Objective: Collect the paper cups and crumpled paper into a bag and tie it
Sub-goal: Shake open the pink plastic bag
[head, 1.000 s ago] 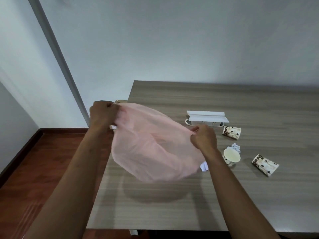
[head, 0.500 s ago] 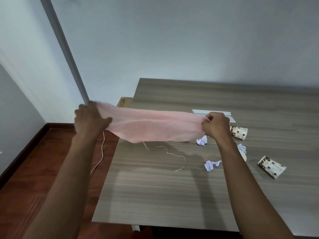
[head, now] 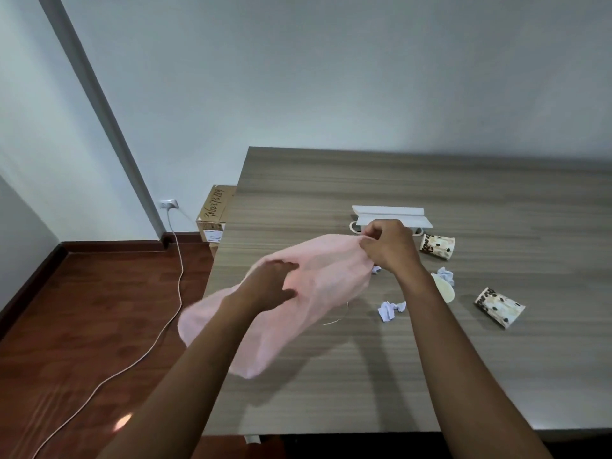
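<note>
Head view: right hand (head: 387, 248) pinches bag (head: 318, 293).

Soft even light, faint shadows, wide-angle bending at edges.

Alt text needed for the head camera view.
Two bare hands, left hand and right hand, hold a pink bag above a wooden table; paper cups and crumpled paper lie unbagged on it.

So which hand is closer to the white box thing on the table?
Right. The right hand pinches the pink bag just in front of the white box; the left hand is farther left.
</note>
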The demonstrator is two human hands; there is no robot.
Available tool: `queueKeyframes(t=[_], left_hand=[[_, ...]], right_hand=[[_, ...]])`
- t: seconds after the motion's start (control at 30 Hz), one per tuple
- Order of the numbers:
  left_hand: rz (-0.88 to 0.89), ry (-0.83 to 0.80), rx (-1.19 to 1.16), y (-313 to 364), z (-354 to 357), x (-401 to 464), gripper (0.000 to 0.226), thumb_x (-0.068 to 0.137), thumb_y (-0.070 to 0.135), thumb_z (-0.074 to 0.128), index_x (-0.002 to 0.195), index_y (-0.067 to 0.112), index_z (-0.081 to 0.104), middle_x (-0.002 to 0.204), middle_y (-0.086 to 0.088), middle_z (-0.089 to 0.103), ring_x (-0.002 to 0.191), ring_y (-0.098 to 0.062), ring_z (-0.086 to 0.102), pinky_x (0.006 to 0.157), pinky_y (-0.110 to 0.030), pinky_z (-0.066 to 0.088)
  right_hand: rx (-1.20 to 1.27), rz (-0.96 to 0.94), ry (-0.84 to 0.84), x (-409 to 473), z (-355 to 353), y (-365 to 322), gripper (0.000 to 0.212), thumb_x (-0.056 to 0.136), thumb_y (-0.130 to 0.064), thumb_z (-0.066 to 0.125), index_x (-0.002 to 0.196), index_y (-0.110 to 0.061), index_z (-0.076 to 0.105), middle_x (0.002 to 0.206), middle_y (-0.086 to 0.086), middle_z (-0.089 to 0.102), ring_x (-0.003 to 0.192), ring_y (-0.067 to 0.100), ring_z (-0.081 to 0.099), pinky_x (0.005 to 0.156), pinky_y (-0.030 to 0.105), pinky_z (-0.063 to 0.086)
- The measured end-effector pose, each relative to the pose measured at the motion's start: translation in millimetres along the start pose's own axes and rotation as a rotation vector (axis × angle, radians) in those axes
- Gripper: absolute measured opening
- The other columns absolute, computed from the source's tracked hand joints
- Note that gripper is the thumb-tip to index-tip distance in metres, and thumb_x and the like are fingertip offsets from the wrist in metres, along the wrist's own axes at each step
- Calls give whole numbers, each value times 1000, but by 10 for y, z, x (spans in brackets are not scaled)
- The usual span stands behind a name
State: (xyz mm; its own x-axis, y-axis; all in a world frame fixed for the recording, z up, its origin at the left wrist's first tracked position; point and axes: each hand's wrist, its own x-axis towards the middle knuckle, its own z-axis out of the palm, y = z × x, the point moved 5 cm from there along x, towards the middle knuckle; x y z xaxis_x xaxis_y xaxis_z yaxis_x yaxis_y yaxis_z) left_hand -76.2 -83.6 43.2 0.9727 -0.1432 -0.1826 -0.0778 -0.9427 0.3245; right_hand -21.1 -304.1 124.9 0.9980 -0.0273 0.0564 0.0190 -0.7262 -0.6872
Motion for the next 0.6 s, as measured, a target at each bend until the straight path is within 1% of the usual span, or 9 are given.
queueKeyframes(t=[0.07,0.17,0.23,0.3,0.37,0.43,0.5,0.57,0.6], left_hand=[[-94,99,-82,-113,53,16,78,84,38,73,150,17,36,151,-4,44,139,-22,40,112,-30,29],[-130,147,-171,-139,67,13,80,78,37,80,145,16,43,147,-4,48,136,-24,42,108,-34,34],[-115,191,-169,-111,20,37,78,75,40,81,141,16,48,143,-4,52,133,-25,45,107,-35,35],[-140,260,-175,-144,-27,100,80,74,45,80,141,15,48,140,-4,55,131,-26,48,107,-36,36],[-165,306,-174,-215,-22,180,75,76,52,69,138,14,51,136,-6,58,127,-27,51,106,-39,39],[-170,323,-140,-269,-35,246,56,83,45,54,129,14,58,129,-7,62,123,-29,55,104,-39,41],[-171,371,-113,-332,-74,274,49,86,24,62,133,10,54,133,-11,59,128,-31,51,110,-40,35],[-212,410,-77,-457,-130,275,66,86,18,68,145,6,40,147,-14,47,139,-32,38,117,-39,22],[-230,418,-35,-544,-144,285,72,86,21,69,148,6,35,150,-14,42,142,-31,33,119,-39,17]], right_hand=[[-15,-15,-15,10,-4,14,19,77,-4,62,74,-20,71,78,5,71,78,19,63,57,17,41],[-68,-19,-15,25,3,54,28,74,3,57,81,-17,74,86,4,74,86,21,66,69,20,44],[-126,-52,57,-13,-42,-3,30,72,3,59,87,-19,72,94,3,72,94,23,64,79,25,49],[-141,-231,238,-226,-45,-248,25,71,-6,68,92,-20,68,98,3,66,96,23,57,84,31,47],[52,-507,318,-623,204,-574,11,75,-17,66,86,-15,63,87,1,60,83,18,53,76,27,43],[154,-588,69,-857,775,-677,6,86,-19,58,86,-13,58,83,1,61,76,17,55,72,27,47],[21,-369,-263,-765,1457,-392,18,95,-19,53,111,-14,57,110,5,65,101,20,59,91,33,49],[-226,-172,-401,-538,1843,-11,43,99,-20,44,141,-15,40,144,8,47,132,27,42,111,41,34],[-334,-123,-433,-446,1928,120,51,100,-25,40,149,-17,28,153,7,36,140,31,31,115,48,27]])
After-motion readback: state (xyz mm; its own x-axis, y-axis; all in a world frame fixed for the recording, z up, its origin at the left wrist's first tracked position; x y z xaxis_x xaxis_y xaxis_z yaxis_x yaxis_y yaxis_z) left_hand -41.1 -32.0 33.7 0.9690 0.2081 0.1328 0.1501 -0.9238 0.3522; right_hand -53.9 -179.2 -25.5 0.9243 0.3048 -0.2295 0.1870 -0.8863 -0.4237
